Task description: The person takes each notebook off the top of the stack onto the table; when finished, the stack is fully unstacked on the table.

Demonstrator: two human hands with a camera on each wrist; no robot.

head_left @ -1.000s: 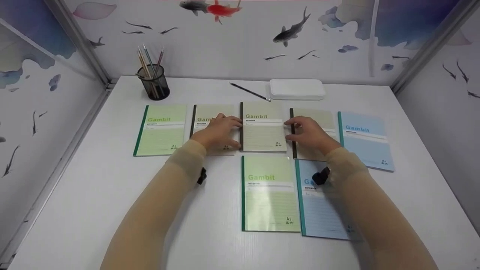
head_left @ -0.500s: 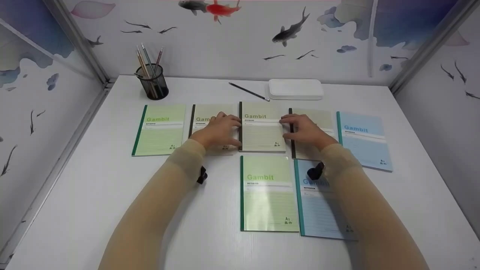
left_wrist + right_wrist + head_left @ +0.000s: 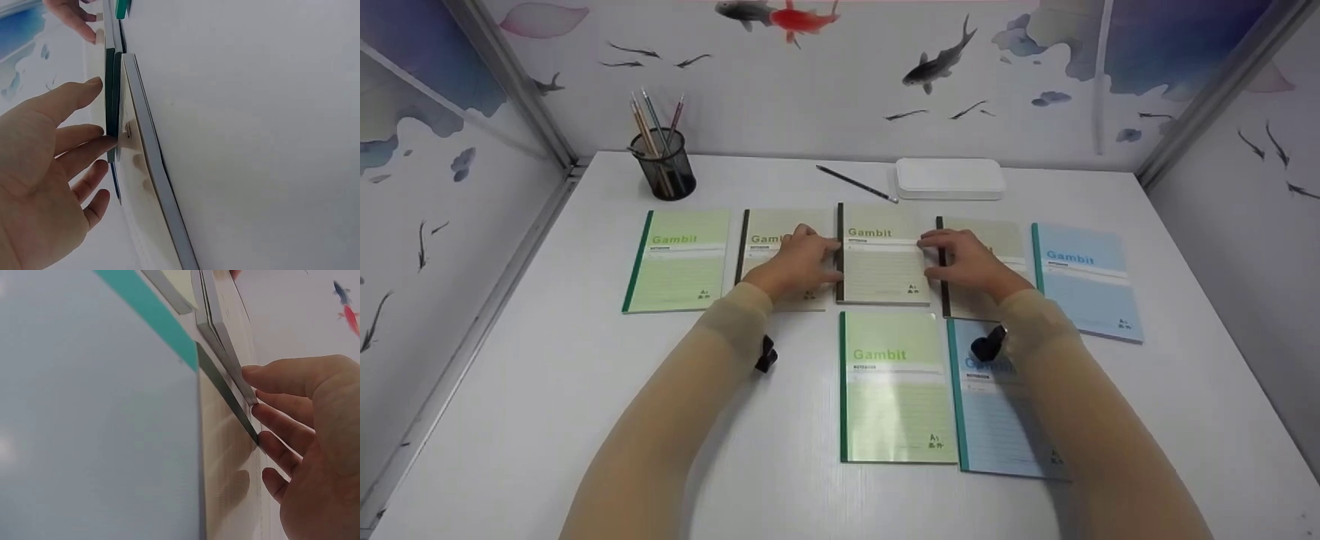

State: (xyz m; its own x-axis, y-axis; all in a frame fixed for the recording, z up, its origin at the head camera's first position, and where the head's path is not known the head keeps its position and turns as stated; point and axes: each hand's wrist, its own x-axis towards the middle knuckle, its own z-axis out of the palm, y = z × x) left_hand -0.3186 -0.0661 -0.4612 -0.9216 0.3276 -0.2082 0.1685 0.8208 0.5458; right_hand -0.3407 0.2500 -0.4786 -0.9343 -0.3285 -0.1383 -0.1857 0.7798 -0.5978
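From the head view I see 2 hands flanking the middle notebook (image 3: 883, 259), while my left grip (image 3: 53, 169) and right grip (image 3: 304, 433) press its edges with relaxed, nearly straight fingers in the wrist views.

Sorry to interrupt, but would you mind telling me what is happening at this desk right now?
A person is handling the middle beige Gambit notebook in the back row. The left hand touches its dark spine edge, and the right hand touches its opposite edge, fingers fairly straight on both. It lies between two other beige notebooks, with a green notebook and a blue notebook at the row's ends. Two more notebooks lie nearer the person on the white table.
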